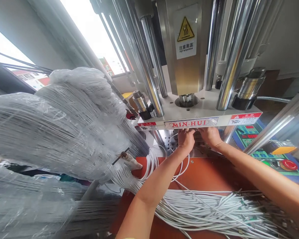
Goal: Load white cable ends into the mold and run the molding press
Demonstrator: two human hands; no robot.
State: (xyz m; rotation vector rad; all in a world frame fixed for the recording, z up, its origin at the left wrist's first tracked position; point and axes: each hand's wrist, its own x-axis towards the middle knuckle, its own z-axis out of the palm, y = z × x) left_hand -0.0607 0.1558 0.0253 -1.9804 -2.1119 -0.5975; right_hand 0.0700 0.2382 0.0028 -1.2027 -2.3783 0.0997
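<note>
My left hand (186, 139) reaches in below the front edge of the machine's plate (174, 114), its fingers curled and their tips out of sight. Close beside it on the right, my right hand (210, 135) is also partly under the plate, which hides its fingers. A thin white cable (188, 162) loops down from beneath my left wrist, but I cannot make out whether either hand grips it. Behind my hands is a metal bed with holes (167, 141). Below my forearms, a bundle of white cables (199, 205) with small connector ends lies on the red-brown board (201, 169).
Large plastic-wrapped cable bundles (52, 122) hang at the left. Chrome columns (149, 66) and a steel ram (186, 73) with a heat warning stand above the plate. At the right is a control panel with a red emergency button (289, 165). A clamp handle (121, 156) juts out left.
</note>
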